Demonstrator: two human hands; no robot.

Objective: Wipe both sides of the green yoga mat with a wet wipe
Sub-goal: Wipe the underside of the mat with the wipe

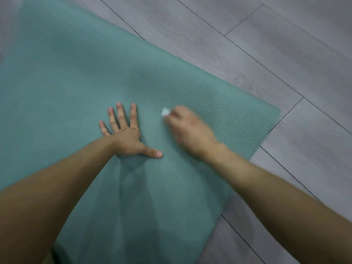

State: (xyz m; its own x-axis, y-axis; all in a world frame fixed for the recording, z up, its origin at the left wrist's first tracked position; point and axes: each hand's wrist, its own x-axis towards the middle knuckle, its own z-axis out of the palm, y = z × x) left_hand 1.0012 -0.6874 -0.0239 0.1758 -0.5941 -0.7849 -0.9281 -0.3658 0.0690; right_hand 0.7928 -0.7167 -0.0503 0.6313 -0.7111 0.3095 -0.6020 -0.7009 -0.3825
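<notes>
A view from above looks down a person's two bare forearms to one green yoga mat (80,77) spread flat on a grey plank floor (285,54). The right hand (190,128), blurred in the frame, curls its fingers around one small white wet wipe (165,112) and holds it down on the mat; only a corner of the wipe shows past the fingertips, so most of it is hidden inside the grip. Just to the left of that grip, the left hand (123,130) lies palm down on the mat with all five fingers straight and spread, holding nothing. It probably presses there to keep the mat from sliding or bunching while the other hand rubs. A corner of the mat lies to the right of the grip, with bare floor beyond it. The ridged upper face is the side under the wipe; the underside cannot be seen, so whether it has been cleaned cannot be told.
</notes>
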